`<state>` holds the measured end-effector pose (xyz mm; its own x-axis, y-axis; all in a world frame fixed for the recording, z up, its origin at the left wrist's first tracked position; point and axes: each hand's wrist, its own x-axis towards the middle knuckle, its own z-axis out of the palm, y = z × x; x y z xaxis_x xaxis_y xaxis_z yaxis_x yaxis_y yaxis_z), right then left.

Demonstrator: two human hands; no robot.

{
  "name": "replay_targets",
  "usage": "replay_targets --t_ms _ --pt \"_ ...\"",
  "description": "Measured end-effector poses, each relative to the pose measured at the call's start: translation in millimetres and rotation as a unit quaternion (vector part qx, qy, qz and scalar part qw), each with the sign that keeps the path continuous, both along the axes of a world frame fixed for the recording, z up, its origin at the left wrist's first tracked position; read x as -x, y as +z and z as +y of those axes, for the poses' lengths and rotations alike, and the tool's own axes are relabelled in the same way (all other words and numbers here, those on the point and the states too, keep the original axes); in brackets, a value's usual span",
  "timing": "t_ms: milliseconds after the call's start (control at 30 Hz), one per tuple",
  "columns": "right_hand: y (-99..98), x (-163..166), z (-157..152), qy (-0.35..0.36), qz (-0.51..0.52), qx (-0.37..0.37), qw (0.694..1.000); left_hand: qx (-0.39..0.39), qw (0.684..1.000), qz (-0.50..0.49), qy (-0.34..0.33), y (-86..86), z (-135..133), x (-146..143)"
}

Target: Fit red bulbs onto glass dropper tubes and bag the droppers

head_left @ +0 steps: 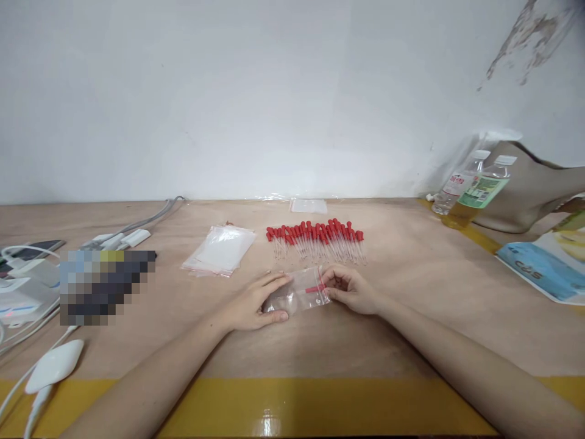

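A clear zip bag (297, 299) lies flat in front of me, its red-lined mouth towards the right. My left hand (256, 302) rests on the bag's left end, with fingers stretched and thumb apart. At the mouth, my right hand (350, 289) is closed in a pinch on the bag's edge. A red rubber piece (314, 289) shows at that end, its tip close to my right fingers; whether they also touch it is hidden. Just beyond, several glass droppers with red bulbs (315, 235) lie side by side in a row. Left of them is a stack of clear bags (222, 250).
Another small stack of bags (309, 206) lies by the wall. On the left are a white charger (55, 366), cables and a blurred-out object (107, 286). Bottles (484, 189), a grey bag (525, 189) and a blue tissue pack (543, 265) stand or lie on the right.
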<state>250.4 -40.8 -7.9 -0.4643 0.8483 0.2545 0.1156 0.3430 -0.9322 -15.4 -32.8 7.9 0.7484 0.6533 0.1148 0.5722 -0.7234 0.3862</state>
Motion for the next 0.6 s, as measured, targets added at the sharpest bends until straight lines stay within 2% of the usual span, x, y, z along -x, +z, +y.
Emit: replay_targets --t_ms 133,233,467,533,600 --pt "-3.6 5.7 2.9 0.065 0.015 0.048 0.997 0.0 1.0 -0.004 -0.001 0.3 -0.3 -0.2" --pt "-6.4 2.8 6.4 0.064 0.006 0.076 0.995 0.004 1.0 -0.019 -0.009 0.7 1.2 0.8" --pt "2.9 -7.4 7.1 0.023 -0.114 -0.065 0.991 0.035 0.997 -0.057 -0.045 -3.0 7.9 3.3" --pt "4.1 -11.8 9.6 0.001 -0.133 -0.068 0.989 0.042 0.997 -0.057 -0.044 -4.2 8.8 3.6" --pt "5.2 -18.1 16.1 -0.054 -0.139 -0.046 0.988 0.049 0.996 -0.06 -0.042 -4.1 9.1 3.9"
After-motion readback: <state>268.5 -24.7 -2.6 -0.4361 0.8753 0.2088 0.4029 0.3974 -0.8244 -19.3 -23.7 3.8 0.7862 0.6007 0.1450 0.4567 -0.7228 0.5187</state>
